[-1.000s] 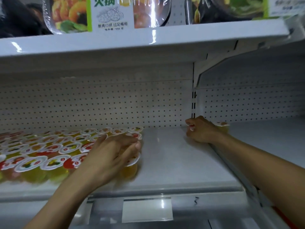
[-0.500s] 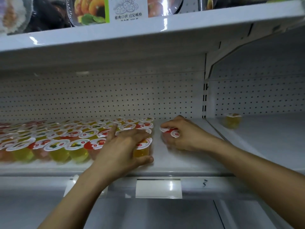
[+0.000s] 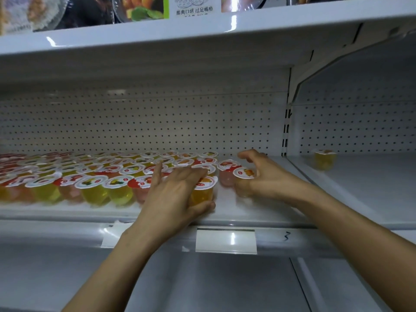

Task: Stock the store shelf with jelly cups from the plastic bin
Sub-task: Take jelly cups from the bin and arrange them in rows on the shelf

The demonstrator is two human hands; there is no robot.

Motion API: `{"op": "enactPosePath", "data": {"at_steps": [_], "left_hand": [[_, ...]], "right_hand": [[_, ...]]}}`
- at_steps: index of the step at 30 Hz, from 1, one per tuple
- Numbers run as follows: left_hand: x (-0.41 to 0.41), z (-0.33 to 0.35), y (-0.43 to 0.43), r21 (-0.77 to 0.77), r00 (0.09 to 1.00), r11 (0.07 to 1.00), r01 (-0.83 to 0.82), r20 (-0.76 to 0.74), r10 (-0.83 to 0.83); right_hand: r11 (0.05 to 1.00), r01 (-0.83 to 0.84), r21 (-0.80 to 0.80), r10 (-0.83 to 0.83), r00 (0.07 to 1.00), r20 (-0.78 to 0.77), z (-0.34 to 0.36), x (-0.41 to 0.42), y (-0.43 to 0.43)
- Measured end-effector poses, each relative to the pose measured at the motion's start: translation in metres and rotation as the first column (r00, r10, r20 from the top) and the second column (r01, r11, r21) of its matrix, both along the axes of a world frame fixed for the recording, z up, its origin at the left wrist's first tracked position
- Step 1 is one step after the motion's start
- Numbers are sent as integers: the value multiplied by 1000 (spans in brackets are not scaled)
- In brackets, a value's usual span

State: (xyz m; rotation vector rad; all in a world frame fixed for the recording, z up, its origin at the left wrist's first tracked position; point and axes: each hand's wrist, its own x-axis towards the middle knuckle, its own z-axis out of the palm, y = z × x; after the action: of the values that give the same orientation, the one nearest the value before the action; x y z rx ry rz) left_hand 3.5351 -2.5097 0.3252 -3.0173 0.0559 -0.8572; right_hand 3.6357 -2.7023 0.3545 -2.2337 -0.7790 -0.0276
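Several rows of jelly cups [image 3: 94, 176] with red-and-white lids fill the left part of the white shelf [image 3: 258, 212]. My left hand [image 3: 173, 194] grips an orange jelly cup [image 3: 202, 190] at the front right corner of the rows, thumb under its side. My right hand [image 3: 267, 176] holds a jelly cup with an orange-print lid [image 3: 244, 172], set down right of the rows beside a pink cup [image 3: 227, 174]. The plastic bin is out of sight.
One lone yellow jelly cup [image 3: 324, 158] stands on the neighbouring shelf section to the right, past the upright divider [image 3: 287, 131]. A pegboard back wall [image 3: 157, 124] closes the shelf. The upper shelf [image 3: 202, 30] carries packaged food. A blank price-tag holder [image 3: 226, 240] hangs on the front rail.
My right hand came from the far right divider, leaving one cup there, over to the rows with cups in it. My left hand stayed at the front right corner of the rows.
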Motion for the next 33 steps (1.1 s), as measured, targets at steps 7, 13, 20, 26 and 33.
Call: {"op": "enactPosePath", "data": {"at_steps": [7, 13, 20, 26, 33], "left_hand": [[1, -2, 1, 10, 1000, 1000, -15, -7, 15], [3, -1, 3, 16, 999, 1000, -22, -27, 22], [3, -2, 3, 38, 1000, 999, -14, -18, 15], [2, 1, 2, 48, 1000, 999, -1, -25, 2], [2, 2, -7, 86, 998, 995, -50, -39, 53]], "right_hand": [[1000, 25, -1, -25, 993, 116, -17, -19, 11], [999, -34, 14, 32, 992, 118, -16, -20, 13], [985, 67, 162, -77, 995, 57, 0, 2, 22], [994, -70, 90, 81, 988, -135, -3, 7, 34], [992, -97, 85, 106, 988, -115, -5, 10, 33]]}}
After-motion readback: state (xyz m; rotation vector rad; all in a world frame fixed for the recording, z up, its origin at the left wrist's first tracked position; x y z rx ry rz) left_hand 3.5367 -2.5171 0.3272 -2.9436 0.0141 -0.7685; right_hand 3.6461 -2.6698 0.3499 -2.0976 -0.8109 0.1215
